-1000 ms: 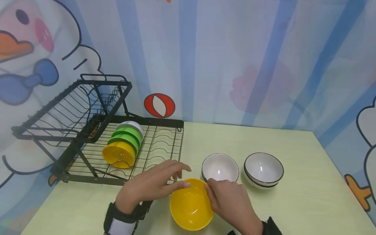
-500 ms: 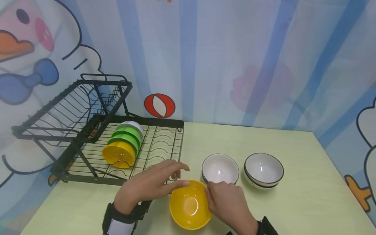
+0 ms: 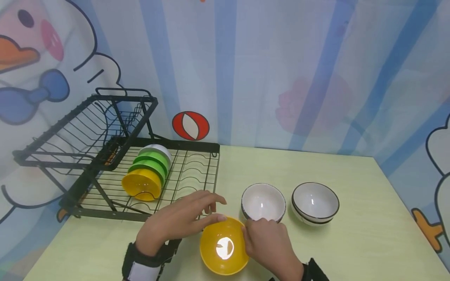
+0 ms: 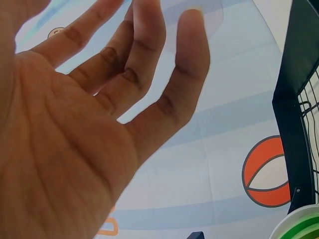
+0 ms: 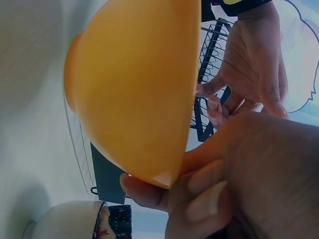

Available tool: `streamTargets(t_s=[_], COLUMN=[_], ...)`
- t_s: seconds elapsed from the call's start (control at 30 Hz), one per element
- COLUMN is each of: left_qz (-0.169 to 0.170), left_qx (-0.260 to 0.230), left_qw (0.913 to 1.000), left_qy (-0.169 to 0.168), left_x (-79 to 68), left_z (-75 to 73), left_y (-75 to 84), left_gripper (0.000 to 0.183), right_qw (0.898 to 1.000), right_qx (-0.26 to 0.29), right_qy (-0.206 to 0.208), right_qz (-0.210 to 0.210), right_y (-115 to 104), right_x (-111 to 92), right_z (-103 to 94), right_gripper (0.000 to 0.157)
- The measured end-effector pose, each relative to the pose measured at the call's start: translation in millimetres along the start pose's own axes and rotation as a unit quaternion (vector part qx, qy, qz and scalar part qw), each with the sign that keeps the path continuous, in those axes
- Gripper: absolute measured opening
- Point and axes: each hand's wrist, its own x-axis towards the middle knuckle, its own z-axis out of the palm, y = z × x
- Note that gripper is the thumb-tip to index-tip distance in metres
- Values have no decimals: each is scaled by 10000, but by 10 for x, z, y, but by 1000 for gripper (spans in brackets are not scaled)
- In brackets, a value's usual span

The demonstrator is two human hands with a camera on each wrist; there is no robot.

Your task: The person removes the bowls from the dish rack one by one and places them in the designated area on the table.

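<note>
A yellow bowl point(image 3: 218, 255) is near the front of the table, its hollow side facing up toward the head camera. My right hand point(image 3: 268, 244) pinches its rim at the right between thumb and curled fingers; the right wrist view shows the bowl's smooth outer side point(image 5: 134, 94) and foot. Over the far left of the rim hovers my left hand point(image 3: 179, 216), palm down with loosely bent fingers. Its palm point(image 4: 65, 144) holds nothing in the left wrist view. Whether the left thumb touches the rim, I cannot tell.
A black two-tier dish rack point(image 3: 197, 146) stands at the left. On its lower tier a yellow bowl point(image 3: 140, 185), green bowls point(image 3: 154, 160) and a white one point(image 3: 159, 148) lean in a row. A white bowl point(image 3: 263, 201) and stacked white bowls point(image 3: 314, 199) stand beyond my right hand.
My right hand has shifted slightly left together with the yellow bowl. The left hand has barely moved, and the rack and white bowls are where they were.
</note>
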Motion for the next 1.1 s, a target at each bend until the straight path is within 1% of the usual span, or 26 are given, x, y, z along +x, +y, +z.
streamTargets(t_s=[0.13, 0.23, 0.57, 0.83, 1.1], left_qz=[15, 11, 63, 46, -61], left_qx=[-24, -57, -26, -17, 4], left_qw=[10000, 10000, 10000, 10000, 10000], left_qy=[-11, -34, -26, -29, -78], left_x=[3, 6, 6, -1, 11], left_z=[3, 1, -12, -11, -14], left_y=[3, 4, -7, -14, -23], left_gripper=[52, 52, 50, 48, 45], right_qw=[9999, 9999, 9994, 9992, 9985], right_qx=[-39, -27, 144, 116, 121], right_qy=[93, 82, -312, -371, -539], right_qz=[-51, -61, 45, 24, 34], right_y=[-1, -2, -2, -11, -5], right_x=[-10, -9, 31, 44, 56], right_z=[27, 45, 65, 81, 100], right_gripper=[31, 31, 30, 31, 33])
